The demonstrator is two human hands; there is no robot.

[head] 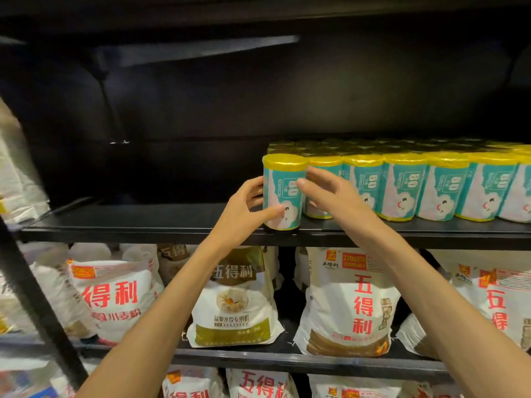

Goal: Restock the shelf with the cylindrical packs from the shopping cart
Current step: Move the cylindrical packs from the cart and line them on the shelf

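Observation:
A teal-and-white cylindrical pack with yellow ends (284, 179) stands upright at the front of the black shelf (149, 225), at the left end of a row of like packs (402, 188). My left hand (247, 208) grips its left side, thumb across the lower front. My right hand (330, 193) reaches in from the right with fingers nearly straight, their tips on the pack's upper right side. Several more rows of packs stand behind. The shopping cart is out of view.
The shelf's left half is bare and dark. Flour bags (344, 300) with red lettering fill the shelf below, with more bags (258, 383) on the one under that. A black upright post (37, 305) slants at the left beside clear-wrapped goods (14, 173).

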